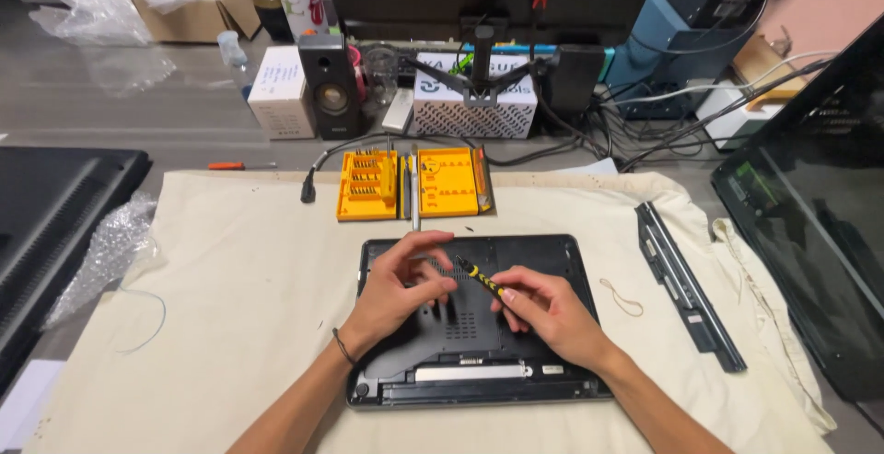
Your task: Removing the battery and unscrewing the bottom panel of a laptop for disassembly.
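Observation:
A black laptop (543, 261) lies upside down on a cream cloth (249, 279), its bottom panel facing up. My right hand (548, 311) grips a small black-and-yellow screwdriver (481, 276), tip pointing up-left at the panel. My left hand (401, 284) rests on the panel beside the tip, fingers curled near it; whether it pinches anything I cannot tell. A thin dark band circles my left wrist.
An open yellow bit case (410, 182) sits just beyond the laptop. A long black battery strip (686, 284) and a rubber band (623, 297) lie on the right. Speaker (330, 86), white boxes and cables crowd the back; dark panels flank both sides.

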